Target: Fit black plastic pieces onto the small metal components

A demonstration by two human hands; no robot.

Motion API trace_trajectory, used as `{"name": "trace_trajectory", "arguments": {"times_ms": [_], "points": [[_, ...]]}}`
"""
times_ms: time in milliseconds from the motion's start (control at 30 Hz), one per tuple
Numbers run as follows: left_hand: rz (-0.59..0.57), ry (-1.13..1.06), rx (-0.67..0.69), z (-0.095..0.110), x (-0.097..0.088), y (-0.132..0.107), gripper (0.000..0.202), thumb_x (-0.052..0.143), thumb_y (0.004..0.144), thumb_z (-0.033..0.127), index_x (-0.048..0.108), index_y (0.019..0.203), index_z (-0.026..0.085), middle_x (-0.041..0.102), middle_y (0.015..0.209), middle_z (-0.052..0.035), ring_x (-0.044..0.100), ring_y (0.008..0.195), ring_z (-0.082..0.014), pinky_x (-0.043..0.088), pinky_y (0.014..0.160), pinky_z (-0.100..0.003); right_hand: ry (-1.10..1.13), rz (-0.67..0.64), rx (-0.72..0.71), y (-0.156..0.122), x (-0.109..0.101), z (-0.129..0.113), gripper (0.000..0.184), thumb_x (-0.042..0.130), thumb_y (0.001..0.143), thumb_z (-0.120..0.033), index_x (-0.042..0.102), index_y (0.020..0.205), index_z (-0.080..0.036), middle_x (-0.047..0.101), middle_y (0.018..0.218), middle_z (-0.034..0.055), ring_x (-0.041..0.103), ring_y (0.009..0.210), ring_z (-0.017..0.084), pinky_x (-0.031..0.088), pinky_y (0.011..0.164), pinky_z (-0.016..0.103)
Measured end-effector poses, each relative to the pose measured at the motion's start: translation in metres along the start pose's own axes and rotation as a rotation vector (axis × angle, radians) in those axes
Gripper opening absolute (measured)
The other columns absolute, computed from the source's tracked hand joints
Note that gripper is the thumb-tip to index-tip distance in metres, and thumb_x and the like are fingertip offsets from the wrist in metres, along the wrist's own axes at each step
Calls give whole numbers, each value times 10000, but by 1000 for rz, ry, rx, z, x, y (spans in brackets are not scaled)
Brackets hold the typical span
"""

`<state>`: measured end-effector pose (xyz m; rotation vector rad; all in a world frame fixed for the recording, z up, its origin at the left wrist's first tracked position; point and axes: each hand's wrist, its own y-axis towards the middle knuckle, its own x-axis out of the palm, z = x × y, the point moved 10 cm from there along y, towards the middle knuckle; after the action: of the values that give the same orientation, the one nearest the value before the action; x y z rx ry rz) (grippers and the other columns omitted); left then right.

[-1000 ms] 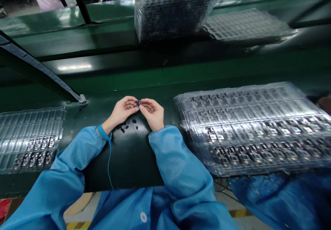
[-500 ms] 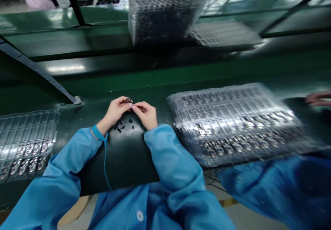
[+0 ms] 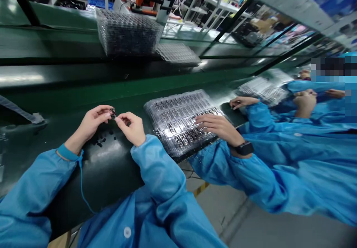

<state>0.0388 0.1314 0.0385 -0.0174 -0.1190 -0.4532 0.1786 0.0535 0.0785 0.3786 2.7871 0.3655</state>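
Observation:
Between the fingertips of my left hand [image 3: 93, 122] is a small dark part with metallic bits [image 3: 113, 113], held just above the green bench. My right hand [image 3: 130, 127] is close beside it, thumb and forefinger pinched together at the part's lower right edge. Whatever is in that pinch is too small to make out. Below my hands, several small black pieces [image 3: 102, 141] lie loose on the bench surface [image 3: 111, 173]. A blue band with a cord [image 3: 67, 153] circles my left wrist.
To my right lies a stack of clear trays [image 3: 184, 119] with rows of small parts. A co-worker's hand [image 3: 220, 127] reaches over it; their other hand [image 3: 244, 102] is farther back. A tall stack of clear trays [image 3: 128, 32] and a flatter one [image 3: 178, 53] sit on the ledge.
The view has swung to the right, bringing in co-workers. A co-worker's hand is now over the right tray stack. My hands have moved slightly apart, the left still holding the small part.

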Motion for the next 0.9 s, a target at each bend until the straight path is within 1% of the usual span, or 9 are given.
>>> {"name": "trace_trajectory", "arguments": {"times_ms": [67,167,267,333,400,467,633,767,900], "points": [[51,56,43,5,-12,4,359,757,736,401,714,1015,180,691,903,-70,639,773,-172,502,608,-252,-98,36,-57,-9,-22,-31,173,621,887,-354,686,821,-208,665,788,19,589,662,139,494,650,273],[193,238,111,9,-41,9,289,725,753,381,701,969,190,671,846,-43,622,751,-157,488,615,-246,-318,51,-89,-25,-64,-73,159,591,915,-320,683,854,-207,682,828,31,608,711,151,493,684,283],[329,403,137,7,-67,11,239,696,768,359,691,945,198,662,833,-30,604,727,-146,475,624,-248,-558,92,-9,-38,-126,-90,166,612,903,-343,689,865,-201,690,785,28,597,660,155,476,653,292],[368,477,144,5,-76,11,215,676,776,346,687,932,198,659,817,-26,590,699,-139,460,609,-245,-707,107,103,-42,-171,-80,210,636,876,-393,699,851,-195,692,737,31,596,625,167,459,609,298],[361,534,143,1,-77,12,199,662,781,333,684,922,195,652,790,-19,573,670,-131,449,602,-244,-839,95,229,-43,-211,-57,267,652,837,-443,706,792,-185,688,685,42,597,603,185,441,570,304],[335,580,140,-3,-75,13,196,653,782,324,682,923,192,643,764,-13,562,654,-128,448,612,-246,-882,13,327,-41,-233,-27,322,644,807,-485,704,729,-179,695,672,57,608,608,200,434,553,306],[285,670,142,-5,-69,14,194,633,789,319,683,926,191,640,739,-5,568,657,-134,460,659,-256,-802,-190,482,-44,-242,32,456,614,767,-607,711,714,-165,695,650,58,614,629,207,430,566,305],[273,697,129,-6,-69,14,201,618,798,335,683,922,192,649,749,-10,579,670,-142,462,668,-258,-793,-247,511,-45,-238,44,426,625,753,-587,717,702,-175,693,655,60,610,633,211,428,564,312],[264,712,118,-8,-69,14,196,613,803,337,681,922,196,652,752,-9,586,677,-147,459,671,-261,-883,-213,510,-42,-239,45,292,662,748,-483,713,677,-205,706,667,55,643,654,221,463,592,320]]}}
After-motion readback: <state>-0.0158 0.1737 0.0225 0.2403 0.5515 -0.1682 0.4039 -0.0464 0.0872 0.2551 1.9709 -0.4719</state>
